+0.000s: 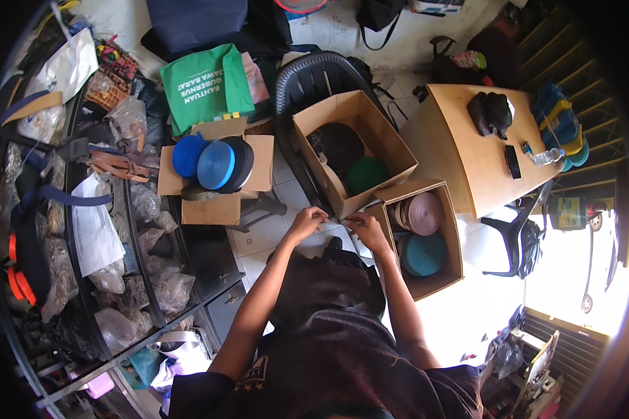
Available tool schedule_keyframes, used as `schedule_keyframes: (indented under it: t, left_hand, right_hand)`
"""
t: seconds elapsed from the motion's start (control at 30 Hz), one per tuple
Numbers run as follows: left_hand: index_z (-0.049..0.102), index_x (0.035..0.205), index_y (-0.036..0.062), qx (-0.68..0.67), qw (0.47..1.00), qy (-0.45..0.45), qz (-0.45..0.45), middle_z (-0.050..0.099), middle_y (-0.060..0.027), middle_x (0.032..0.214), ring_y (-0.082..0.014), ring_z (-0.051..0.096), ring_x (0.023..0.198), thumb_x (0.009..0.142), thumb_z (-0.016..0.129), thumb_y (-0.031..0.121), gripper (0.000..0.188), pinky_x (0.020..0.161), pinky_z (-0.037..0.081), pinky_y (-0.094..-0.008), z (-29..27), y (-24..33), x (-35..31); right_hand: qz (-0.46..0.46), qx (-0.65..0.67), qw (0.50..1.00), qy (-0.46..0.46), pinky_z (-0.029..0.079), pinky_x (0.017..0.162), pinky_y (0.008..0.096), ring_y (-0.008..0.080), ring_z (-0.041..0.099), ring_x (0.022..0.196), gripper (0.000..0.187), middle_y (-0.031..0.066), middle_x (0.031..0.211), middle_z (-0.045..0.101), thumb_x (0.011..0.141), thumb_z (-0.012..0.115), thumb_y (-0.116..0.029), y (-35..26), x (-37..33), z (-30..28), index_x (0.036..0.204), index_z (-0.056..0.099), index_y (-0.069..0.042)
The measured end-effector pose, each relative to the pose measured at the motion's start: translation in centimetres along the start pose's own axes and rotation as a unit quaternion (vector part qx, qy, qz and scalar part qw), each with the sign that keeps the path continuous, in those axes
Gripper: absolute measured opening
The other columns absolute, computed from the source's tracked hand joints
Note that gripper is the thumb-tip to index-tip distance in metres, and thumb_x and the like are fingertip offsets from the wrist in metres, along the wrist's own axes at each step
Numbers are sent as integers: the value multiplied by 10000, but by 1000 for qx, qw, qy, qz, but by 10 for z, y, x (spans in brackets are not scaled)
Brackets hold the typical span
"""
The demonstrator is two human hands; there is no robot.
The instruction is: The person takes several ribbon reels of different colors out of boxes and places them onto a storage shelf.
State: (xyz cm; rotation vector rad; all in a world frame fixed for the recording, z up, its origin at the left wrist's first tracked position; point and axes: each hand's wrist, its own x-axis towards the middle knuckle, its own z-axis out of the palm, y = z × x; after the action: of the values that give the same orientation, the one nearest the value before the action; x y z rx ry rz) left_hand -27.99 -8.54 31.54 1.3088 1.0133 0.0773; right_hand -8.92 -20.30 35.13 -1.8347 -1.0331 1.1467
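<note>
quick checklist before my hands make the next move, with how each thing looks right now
1. Both hands visible: ok, left hand and right hand show.
2. What the fingertips hold: cannot tell, too small.
3. Right hand clear of right-hand box: cannot tell, they look very close.
4. Right-hand box open: ok, pink roll and teal roll show.
5. Middle box open: ok, green roll shows inside.

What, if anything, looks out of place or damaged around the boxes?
No clear damage or spill shows. The light blue roll looks slightly odd: it seems to poke above the open left cardboard box.
</note>
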Motion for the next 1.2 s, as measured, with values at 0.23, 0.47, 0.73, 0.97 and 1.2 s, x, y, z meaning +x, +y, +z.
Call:
schedule_keyframes:
  t: [0.23, 0.47, 0.73, 0.97, 1.2]
  left_hand:
    - [636, 1046, 54, 24, 997, -57, -40, 688, -31, 942, -115, 649, 729, 951, 548, 256, 240, 630, 506, -258, 11, -2, 49]
    - [631, 961, -13, -15, 997, -75, -27, 702, -87, 857, -136, 651, 634, 913, 582, 143, 171, 521, 488, -260, 18, 3, 146]
    - [613, 946, -3, -158, 979, -68, -113, 680, -110, 816, -181, 676, 660, 898, 614, 172, 181, 576, 534, -305, 42, -35, 278]
    - [557, 1191, 7, 32, 978, -23, -204, 622, -151, 1135, -272, 582, 1096, 852, 652, 299, 457, 939, 464, -385, 66, -97, 372]
    - [489, 1335, 23, -53, 968, -38, -243, 535, -150, 1314, -265, 496, 1212, 889, 606, 338, 558, 1009, 397, -389, 71, -141, 407]
  right_hand:
    - [107, 30, 993, 36, 532, 698, 330, 212, 703, 767, 267, 153, 889, 712, 849, 666, -178, 30, 16, -18, 1039, 677, 9]
    - [152, -8, 988, 3, 525, 686, 307, 166, 685, 724, 247, 124, 856, 705, 880, 655, -191, 39, 45, -7, 1035, 685, -1]
    - [197, 7, 975, 102, 507, 721, 301, 158, 667, 764, 251, 106, 815, 692, 897, 633, -201, 33, 96, 17, 1050, 671, -5]
    - [313, 171, 926, 125, 482, 832, 297, 176, 637, 920, 235, 110, 951, 672, 884, 628, -121, 14, 130, 46, 1080, 646, 8]
    - [249, 83, 916, 304, 491, 840, 335, 232, 634, 943, 263, 152, 994, 666, 843, 601, -74, 83, 267, -8, 1081, 601, 36]
